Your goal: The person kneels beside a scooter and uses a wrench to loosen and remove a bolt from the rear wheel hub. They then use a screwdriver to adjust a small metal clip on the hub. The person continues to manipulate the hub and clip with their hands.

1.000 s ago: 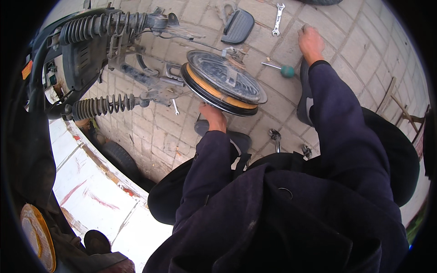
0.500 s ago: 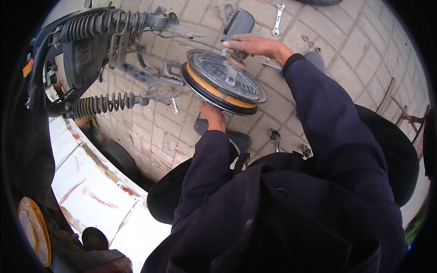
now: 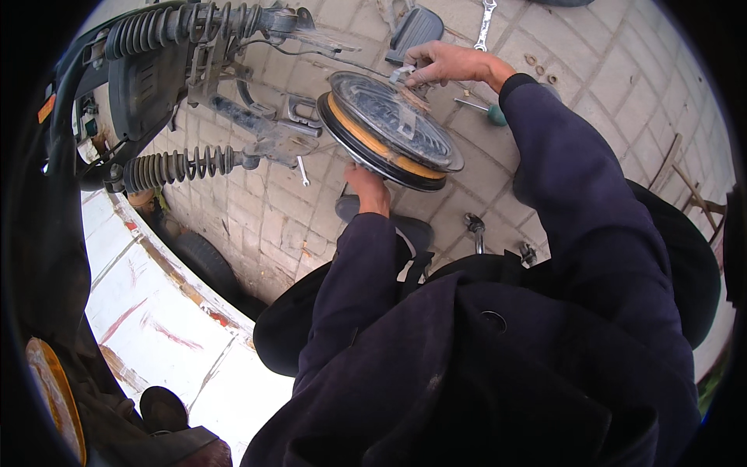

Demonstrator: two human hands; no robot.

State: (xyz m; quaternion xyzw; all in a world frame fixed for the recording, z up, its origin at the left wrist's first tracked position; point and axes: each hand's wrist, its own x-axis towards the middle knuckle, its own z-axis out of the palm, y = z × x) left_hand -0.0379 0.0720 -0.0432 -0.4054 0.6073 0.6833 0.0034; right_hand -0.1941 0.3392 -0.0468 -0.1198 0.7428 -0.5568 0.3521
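Observation:
A dusty wheel hub (image 3: pixel 397 124) with a black rim and an orange band is tilted in front of me. My left hand (image 3: pixel 367 188) is closed at the lower edge of the rim; the fingertips are hidden beneath it. At the far side of the hub, the fingers of my right hand (image 3: pixel 455 64) pinch a small grey metal piece (image 3: pixel 401 75) beside a cable. Left of the hub is the scooter's rear end, with a metal swingarm bracket (image 3: pixel 284 144) close to the rim. Two coil-spring shock absorbers, an upper (image 3: pixel 183 29) and a lower one (image 3: pixel 183 167), extend from the scooter's frame.
On the paving lie a large wrench (image 3: pixel 485 25), a small wrench (image 3: pixel 303 171), a green-handled screwdriver (image 3: pixel 495 114) and several round nuts or washers (image 3: pixel 540 70). A black footrest-like part (image 3: pixel 416 33) lies beyond the hub. A dark tire (image 3: pixel 204 263) stands by the white tiled surface (image 3: pixel 163 311).
My right hand has gone from lying stretched over the hub's far side to pinching the small metal piece. The hub appears slightly farther right; my left hand stays beneath its rim.

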